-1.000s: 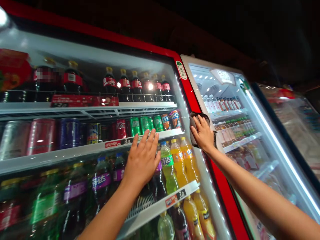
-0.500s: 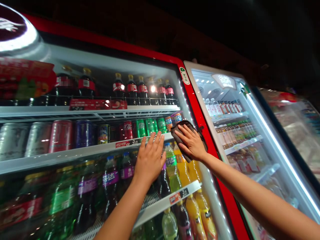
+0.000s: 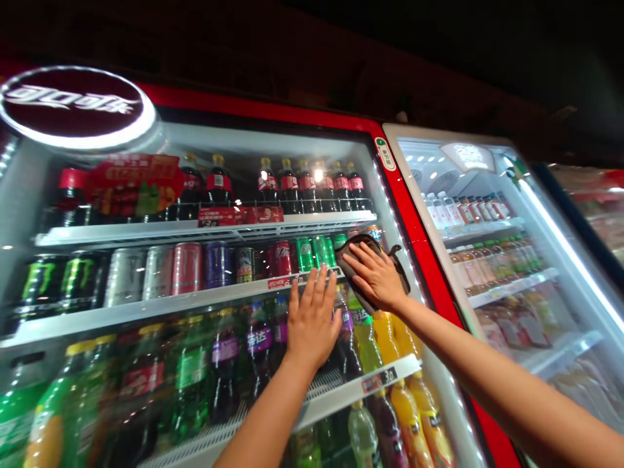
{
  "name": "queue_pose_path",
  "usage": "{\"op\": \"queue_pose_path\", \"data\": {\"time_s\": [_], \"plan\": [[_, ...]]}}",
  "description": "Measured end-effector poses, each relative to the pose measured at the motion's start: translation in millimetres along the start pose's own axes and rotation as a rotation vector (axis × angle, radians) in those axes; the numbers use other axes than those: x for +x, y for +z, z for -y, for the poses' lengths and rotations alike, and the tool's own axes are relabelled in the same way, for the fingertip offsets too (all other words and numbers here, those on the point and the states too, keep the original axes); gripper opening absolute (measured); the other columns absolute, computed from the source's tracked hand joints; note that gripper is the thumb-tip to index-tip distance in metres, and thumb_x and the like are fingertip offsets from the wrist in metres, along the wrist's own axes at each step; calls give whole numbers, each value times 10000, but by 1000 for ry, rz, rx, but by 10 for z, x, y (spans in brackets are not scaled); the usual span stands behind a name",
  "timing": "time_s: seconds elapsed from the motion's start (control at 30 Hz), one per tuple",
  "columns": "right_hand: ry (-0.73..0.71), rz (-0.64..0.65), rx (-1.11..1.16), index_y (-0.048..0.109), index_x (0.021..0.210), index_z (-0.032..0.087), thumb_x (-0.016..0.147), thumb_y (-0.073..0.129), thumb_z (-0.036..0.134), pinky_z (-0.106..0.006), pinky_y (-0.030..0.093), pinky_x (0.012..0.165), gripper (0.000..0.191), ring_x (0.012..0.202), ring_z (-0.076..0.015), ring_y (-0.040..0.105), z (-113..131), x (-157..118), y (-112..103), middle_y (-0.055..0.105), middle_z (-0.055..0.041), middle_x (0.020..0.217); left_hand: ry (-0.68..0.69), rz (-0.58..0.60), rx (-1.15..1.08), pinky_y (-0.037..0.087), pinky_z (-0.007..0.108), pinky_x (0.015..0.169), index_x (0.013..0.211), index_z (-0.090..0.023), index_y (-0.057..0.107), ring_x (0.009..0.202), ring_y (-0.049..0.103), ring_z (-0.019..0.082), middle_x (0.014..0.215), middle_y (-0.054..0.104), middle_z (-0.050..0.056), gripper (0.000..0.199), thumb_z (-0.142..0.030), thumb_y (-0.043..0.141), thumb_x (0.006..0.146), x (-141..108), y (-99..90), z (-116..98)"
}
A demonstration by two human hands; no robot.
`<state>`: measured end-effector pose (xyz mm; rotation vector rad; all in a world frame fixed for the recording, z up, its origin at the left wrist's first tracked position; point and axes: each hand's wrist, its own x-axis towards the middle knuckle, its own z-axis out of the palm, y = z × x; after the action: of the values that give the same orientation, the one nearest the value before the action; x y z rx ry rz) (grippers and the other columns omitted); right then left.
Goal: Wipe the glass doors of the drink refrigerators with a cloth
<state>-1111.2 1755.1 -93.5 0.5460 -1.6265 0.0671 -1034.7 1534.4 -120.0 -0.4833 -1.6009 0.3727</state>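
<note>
My right hand (image 3: 374,276) lies flat, fingers spread, over a dark grey cleaning cloth (image 3: 355,286) with a small loop at its upper right corner. It presses the cloth against the glass door (image 3: 234,140) of a red-framed drinks cooler, close to the right edge. Beside it on the left, my left hand (image 3: 314,318) is open, its palm towards the same door and nothing in it; whether it touches the glass I cannot tell. Behind the glass, green cans (image 3: 312,253) stand above the fingertips and bottles of yellow drink (image 3: 387,338) are below the cloth.
A lit oval sign (image 3: 78,107) sticks out at the cooler's upper left. The red door frame (image 3: 414,227) runs down past my right forearm. To the right stands a second, white-framed cooler (image 3: 404,162) with bottles on its shelves.
The view has swung left, bringing in more of the oval sign and left-hand shelves. Both hands have shifted left across the cooler front, the cloth moving with my right hand.
</note>
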Motion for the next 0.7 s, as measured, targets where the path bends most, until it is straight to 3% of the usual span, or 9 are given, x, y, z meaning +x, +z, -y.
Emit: {"op": "queue_pose_path", "data": {"time_s": [0.07,0.1,0.23,0.3,0.43,0.5,0.6,0.63,0.7], "plan": [[-85,38,31,417,1527,362,1010,392,417,-461,266,1209,520,1527,-226,266,-107,-213,-35,343,28,1639,4,15,19,85,535,1288,1626,-250,93,1551,216,256,1658,291,70,812,-426,524,961,-180,-158,226],[-23,20,38,437,1518,351,1008,390,411,-467,285,1198,516,1520,-234,283,-150,-237,-32,363,16,1630,3,22,30,89,533,1288,1626,-262,92,1550,220,254,1655,302,67,805,-429,518,964,-269,-237,352],[601,-199,20,412,1538,293,1018,314,407,-592,348,1118,541,1486,-309,339,72,212,92,403,-78,1606,-18,65,69,120,552,1281,1626,-266,95,1547,230,267,1650,312,80,788,-449,500,975,-492,-491,793],[702,-244,17,388,1549,278,1021,301,421,-649,316,1117,555,1483,-331,333,423,517,144,393,-105,1608,-38,82,93,137,556,1277,1626,-259,102,1548,223,268,1655,300,84,758,-428,477,989,-520,-565,926],[376,-156,32,380,1545,322,1024,344,437,-604,242,1182,534,1514,-279,277,1009,590,106,332,-38,1646,-71,97,135,169,531,1272,1626,-240,89,1554,202,261,1670,256,84,713,-356,431,1011,-586,-665,1071],[94,-97,54,390,1538,344,1016,386,437,-559,212,1210,530,1518,-256,275,1020,377,41,337,-9,1644,-66,113,143,146,524,1277,1626,-240,77,1555,199,260,1674,244,81,727,-378,439,1011,-678,-740,1162],[-339,-37,105,418,1525,356,989,445,423,-511,196,1226,541,1502,-243,316,763,116,-25,401,6,1612,-31,143,167,74,529,1285,1626,-253,55,1557,188,262,1677,235,76,770,-444,462,1001,-871,-908,1393],[-383,-36,111,425,1521,355,983,451,416,-503,212,1220,542,1496,-241,328,680,108,-27,415,7,1604,-23,150,181,63,525,1286,1626,-254,45,1559,182,261,1679,232,75,780,-452,465,999,-938,-971,1489],[-235,-76,103,439,1515,338,989,433,404,-509,268,1189,530,1488,-249,343,632,240,-1,424,-6,1598,-37,158,216,55,526,1285,1625,-259,26,1561,170,260,1684,215,75,788,-453,464,1000,-1060,-1082,1678]]}}
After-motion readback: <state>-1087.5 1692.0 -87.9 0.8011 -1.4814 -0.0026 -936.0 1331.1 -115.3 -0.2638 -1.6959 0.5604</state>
